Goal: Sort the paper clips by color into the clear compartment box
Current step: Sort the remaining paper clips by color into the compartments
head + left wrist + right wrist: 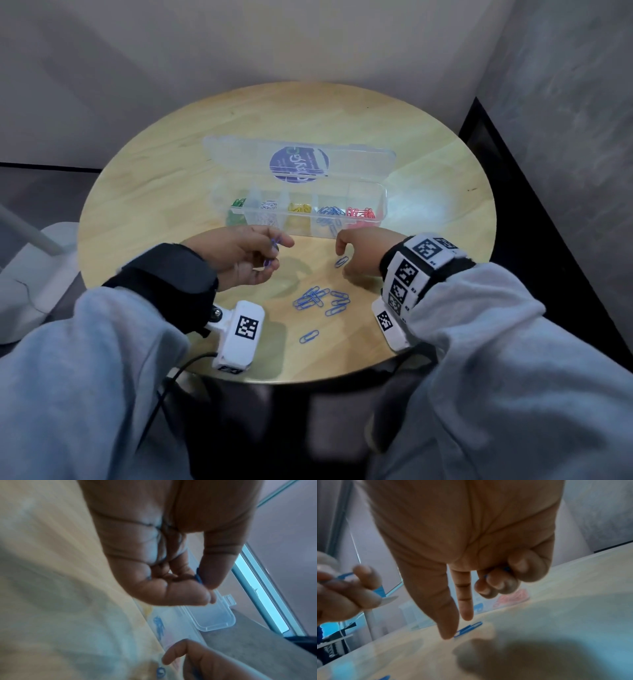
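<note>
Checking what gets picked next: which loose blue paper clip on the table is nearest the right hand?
The single blue paper clip lying just under the right hand, its fingertips almost on it. The other loose clips lie nearer the person.

The person is wearing loose pale grey-blue sleeves (102, 377) that are bunching behind both wrists. A black wrap (168, 274) is covering the left wrist, well back from the fingers; below it a white camera block (239, 334) is carrying a black-and-white square marker, a screw and a thin black cable (161, 394). The right wrist is wearing a black band (424, 267) ringed with white marker tiles — each numbered.
</note>
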A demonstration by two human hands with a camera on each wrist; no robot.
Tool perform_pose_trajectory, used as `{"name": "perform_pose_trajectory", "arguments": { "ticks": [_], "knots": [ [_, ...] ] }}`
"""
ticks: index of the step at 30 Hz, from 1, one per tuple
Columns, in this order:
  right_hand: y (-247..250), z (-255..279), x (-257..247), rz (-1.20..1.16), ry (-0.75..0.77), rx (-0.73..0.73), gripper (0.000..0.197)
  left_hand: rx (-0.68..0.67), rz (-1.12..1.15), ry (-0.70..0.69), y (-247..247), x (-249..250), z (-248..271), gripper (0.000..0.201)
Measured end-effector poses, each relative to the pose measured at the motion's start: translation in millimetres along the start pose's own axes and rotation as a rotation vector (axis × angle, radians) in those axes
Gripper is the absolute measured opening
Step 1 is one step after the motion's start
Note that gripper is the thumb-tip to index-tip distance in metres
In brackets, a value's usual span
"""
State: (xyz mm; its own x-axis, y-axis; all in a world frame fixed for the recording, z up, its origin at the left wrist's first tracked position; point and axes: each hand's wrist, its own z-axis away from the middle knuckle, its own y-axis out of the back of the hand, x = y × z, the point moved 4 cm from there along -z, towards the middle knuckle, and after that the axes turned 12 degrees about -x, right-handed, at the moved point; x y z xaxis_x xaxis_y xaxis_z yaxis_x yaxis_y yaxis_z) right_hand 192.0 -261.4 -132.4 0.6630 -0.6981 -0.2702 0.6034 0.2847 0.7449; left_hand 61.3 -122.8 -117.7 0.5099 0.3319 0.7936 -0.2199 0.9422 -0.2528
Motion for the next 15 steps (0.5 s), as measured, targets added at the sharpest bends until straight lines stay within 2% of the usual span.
{"name": "perform_pose_trajectory", "arguments": {
  "ticks": [2, 5, 7, 9, 12, 15],
  "knots": [
    [-1.8, -1.3, -3.8, 0.053, -0.004, -0.01, 0.023, -0.004, 0.109, 0.006, 2.8, 0.0, 0.6, 0.025],
    [-5.4, -6.1, -10.3, 0.128, 0.002, -0.058, 0.011, 0.0, 0.141, 0.043, 1.3, 0.2, 0.9, 0.015],
    [-7.8, -11.4, -12.0, 0.181, 0.0, -0.085, 0.008, 0.045, -0.007, 0.103, -5.0, -0.8, -0.3, 0.006],
    [-8.8, -12.9, -10.7, 0.194, -0.01, -0.099, 0.009, 0.096, -0.182, 0.172, -10.9, -5.7, -5.3, 0.014],
    [-7.7, -8.4, -3.7, 0.083, -0.003, -0.136, 0.007, 0.136, -0.222, 0.194, -18.9, -7.7, -11.0, 0.02],
    [-0.3, 1.1, 6.8, -0.144, 0.032, -0.173, 0.017, 0.154, -0.097, 0.163, -21.8, -5.2, -11.0, 0.019]
  ]
}}
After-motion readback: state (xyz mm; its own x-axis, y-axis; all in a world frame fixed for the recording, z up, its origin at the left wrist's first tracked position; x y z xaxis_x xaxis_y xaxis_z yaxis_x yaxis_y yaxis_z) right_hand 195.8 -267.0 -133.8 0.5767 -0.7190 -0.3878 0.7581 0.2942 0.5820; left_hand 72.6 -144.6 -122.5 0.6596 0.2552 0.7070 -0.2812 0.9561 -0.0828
